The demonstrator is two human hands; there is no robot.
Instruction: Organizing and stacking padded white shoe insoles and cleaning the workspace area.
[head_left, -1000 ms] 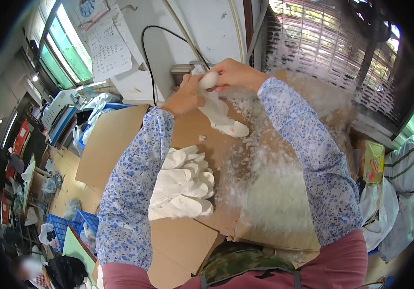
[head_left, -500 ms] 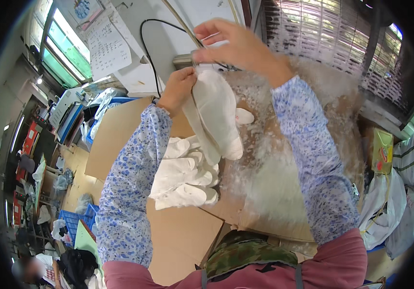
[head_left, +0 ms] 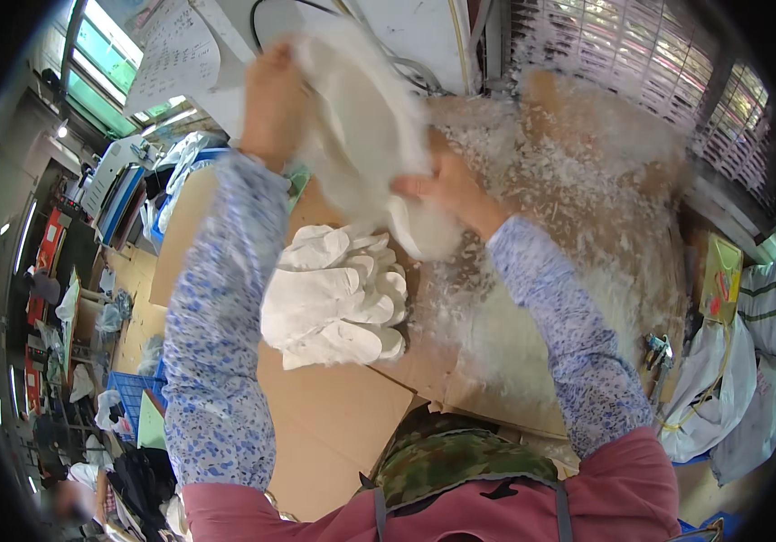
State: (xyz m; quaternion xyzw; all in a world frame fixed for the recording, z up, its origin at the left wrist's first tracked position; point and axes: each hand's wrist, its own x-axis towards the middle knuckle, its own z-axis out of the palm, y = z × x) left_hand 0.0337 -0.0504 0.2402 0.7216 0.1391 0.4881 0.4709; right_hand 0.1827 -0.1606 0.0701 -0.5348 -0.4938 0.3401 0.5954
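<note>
A white cloth mitten [head_left: 365, 99] hangs stretched between my two hands above the table, smeared by motion. My left hand [head_left: 275, 104] is closed on its upper left edge. Lower down, my right hand [head_left: 451, 190] pinches the mitten's right side, thumb towards the cloth. A rounded white part [head_left: 424, 230] shows just below my right hand; whether it belongs to the same mitten I cannot tell. Nearer to me, a pile of several white cloth mittens [head_left: 311, 294] lies overlapping, rounded ends mostly to the right.
White fluff [head_left: 532, 307] covers the brown tabletop on the right, up to a dusty window grille [head_left: 605, 54]. Brown cardboard [head_left: 333, 425] lies in front of me. White sacks [head_left: 709, 388] stand at the right. A blue crate [head_left: 130, 397] is at the lower left.
My left hand has moved up and left with the mitten. My right hand has come down from near the tube at the back and now grips the mitten's right side.
</note>
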